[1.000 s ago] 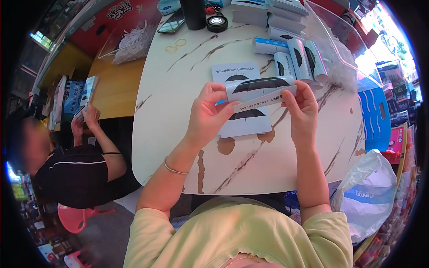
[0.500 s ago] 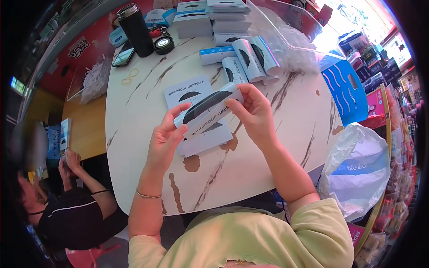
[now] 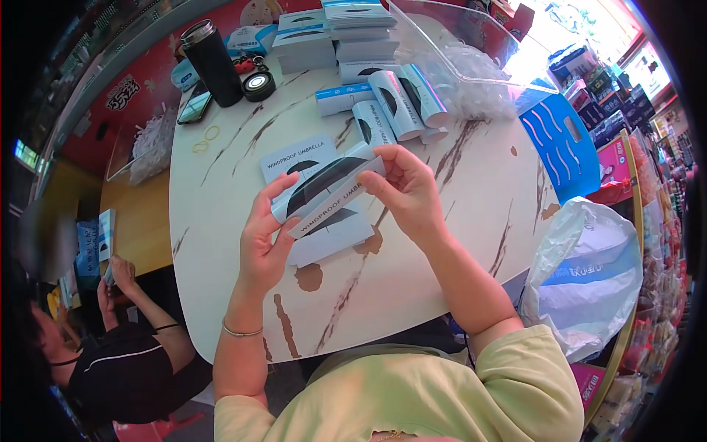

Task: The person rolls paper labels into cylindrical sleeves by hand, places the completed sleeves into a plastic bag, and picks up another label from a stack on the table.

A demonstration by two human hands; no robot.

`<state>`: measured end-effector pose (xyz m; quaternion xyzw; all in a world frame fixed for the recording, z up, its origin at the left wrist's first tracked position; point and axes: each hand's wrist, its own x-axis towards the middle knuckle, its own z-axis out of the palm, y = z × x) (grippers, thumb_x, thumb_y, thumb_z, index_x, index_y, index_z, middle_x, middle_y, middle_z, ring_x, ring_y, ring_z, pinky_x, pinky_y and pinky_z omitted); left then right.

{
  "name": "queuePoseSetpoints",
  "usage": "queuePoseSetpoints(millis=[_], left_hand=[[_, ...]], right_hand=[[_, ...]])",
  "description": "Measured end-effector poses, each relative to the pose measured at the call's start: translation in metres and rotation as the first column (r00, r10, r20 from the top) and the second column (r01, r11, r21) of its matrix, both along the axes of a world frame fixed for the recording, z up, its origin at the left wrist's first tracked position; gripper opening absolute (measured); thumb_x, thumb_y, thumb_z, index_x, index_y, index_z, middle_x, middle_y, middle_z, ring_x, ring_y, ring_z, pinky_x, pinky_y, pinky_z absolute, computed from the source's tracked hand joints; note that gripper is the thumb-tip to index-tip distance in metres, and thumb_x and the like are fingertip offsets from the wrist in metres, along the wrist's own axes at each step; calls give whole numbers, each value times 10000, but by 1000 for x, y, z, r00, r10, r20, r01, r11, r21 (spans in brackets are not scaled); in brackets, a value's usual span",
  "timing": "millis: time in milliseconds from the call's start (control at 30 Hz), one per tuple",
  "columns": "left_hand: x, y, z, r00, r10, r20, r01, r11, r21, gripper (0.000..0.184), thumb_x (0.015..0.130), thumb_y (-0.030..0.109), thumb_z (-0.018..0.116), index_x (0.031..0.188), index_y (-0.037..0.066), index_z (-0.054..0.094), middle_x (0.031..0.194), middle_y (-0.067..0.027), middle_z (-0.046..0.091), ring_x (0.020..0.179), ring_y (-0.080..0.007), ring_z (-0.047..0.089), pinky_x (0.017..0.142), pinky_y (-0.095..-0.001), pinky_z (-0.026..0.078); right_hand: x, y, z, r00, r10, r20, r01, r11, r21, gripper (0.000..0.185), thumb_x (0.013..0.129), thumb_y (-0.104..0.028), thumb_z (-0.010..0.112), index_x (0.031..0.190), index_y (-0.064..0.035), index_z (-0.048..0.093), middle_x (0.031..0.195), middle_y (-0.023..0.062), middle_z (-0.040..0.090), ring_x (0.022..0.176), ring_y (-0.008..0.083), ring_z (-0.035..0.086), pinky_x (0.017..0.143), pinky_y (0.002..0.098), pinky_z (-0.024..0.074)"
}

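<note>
My left hand (image 3: 265, 239) and my right hand (image 3: 409, 193) hold a printed paper sheet (image 3: 324, 183) between them, one at each end. It is curled over into a loose roll, with a black umbrella picture on the curve and "WINDPROOF UMBRELLA" lettering along its edge. Fingers and thumbs of both hands pinch it. Beneath, partly hidden by the roll, lie flat matching sheets (image 3: 294, 156) on the marble-patterned table (image 3: 442, 272). Beyond my right hand rest several rolled paper tubes (image 3: 395, 105) with the same print.
Stacks of printed sheets (image 3: 303, 50) stand at the back beside a black flask (image 3: 212, 65), its lid (image 3: 258, 86) and a phone (image 3: 194, 103). A clear bin (image 3: 471, 81) holds plastic bags. At right are a blue board (image 3: 561, 147) and white bag (image 3: 582, 280). Another person (image 3: 125, 361) sits left.
The view has shifted slightly, moving the table items a little left. Both hands still grip the curled sheet, which shows more of its curved black picture.
</note>
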<state>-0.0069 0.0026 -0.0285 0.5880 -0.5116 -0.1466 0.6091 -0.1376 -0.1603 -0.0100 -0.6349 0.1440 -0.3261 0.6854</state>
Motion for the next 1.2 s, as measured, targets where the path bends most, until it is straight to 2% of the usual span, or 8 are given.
queuePoseSetpoints(millis=[100, 333, 400, 467, 567, 767, 1000, 1200], left_hand=[[2, 0, 0, 989, 53, 141, -53, 999, -10, 199, 811, 17, 501, 973, -30, 607, 1224, -153, 455, 1208, -312, 365, 952, -396, 333], [0, -1, 0, 985, 114, 130, -112, 993, -23, 198, 798, 4, 511, 971, -38, 599, 1205, -144, 473, 1190, -299, 385, 958, -387, 326], [-1, -1, 3, 991, 86, 99, -84, 996, -22, 129, 788, -1, 520, 875, -52, 600, 1209, -145, 472, 1194, -295, 384, 950, -355, 330], [4, 1, -2, 999, 12, 50, -11, 1000, -20, 89, 792, 3, 519, 757, -57, 574, 1221, -137, 462, 1086, -234, 454, 872, -303, 363], [5, 4, -6, 965, -130, -226, 124, 991, -42, 214, 840, 65, 465, 670, -46, 533, 1280, -111, 393, 862, -117, 422, 732, -249, 350], [6, 5, -1, 962, -221, -163, 217, 975, -44, 239, 813, 88, 368, 663, -25, 516, 1310, -120, 319, 1028, -154, 365, 830, -289, 325], [2, 7, 5, 954, -211, -212, 202, 977, -64, 225, 754, 110, 363, 659, -26, 515, 1306, -139, 317, 1154, -218, 311, 917, -340, 283], [4, 5, 0, 985, -174, -23, 173, 985, -24, 174, 747, 103, 486, 720, -44, 575, 1296, -142, 336, 1153, -247, 315, 915, -361, 291]], right_hand=[[0, 1, 1, 1000, -14, 14, 14, 1000, -1, 254, 785, -39, 630, 1002, 37, 521, 858, 53, 602, 779, 78, 566, 682, 204, 472], [3, 5, -5, 995, -96, 18, 97, 993, -61, 290, 770, -32, 647, 1023, 31, 520, 839, 37, 592, 765, 63, 547, 672, 193, 462], [2, 5, -8, 993, -115, 38, 118, 989, -91, 299, 763, -24, 654, 1025, 20, 518, 802, 1, 555, 729, 44, 506, 632, 173, 432], [2, 5, -7, 993, -118, 19, 120, 987, -103, 297, 780, 7, 623, 1049, 24, 497, 819, -7, 531, 720, 40, 486, 632, 162, 411], [2, 8, -5, 996, -74, 50, 78, 995, -69, 288, 802, 15, 590, 1065, 41, 477, 871, 27, 560, 793, 64, 526, 693, 183, 428], [1, 5, -5, 996, -66, 54, 70, 994, -83, 284, 812, -7, 583, 1072, 34, 477, 896, 34, 563, 821, 75, 526, 731, 199, 430], [1, 5, -4, 996, -90, 25, 92, 990, -109, 274, 814, -23, 585, 1064, 24, 484, 901, 29, 556, 815, 72, 517, 733, 196, 423], [1, 5, -4, 994, -111, 15, 112, 986, -126, 270, 811, -24, 585, 1059, 21, 486, 887, 23, 549, 805, 69, 507, 730, 194, 417]])
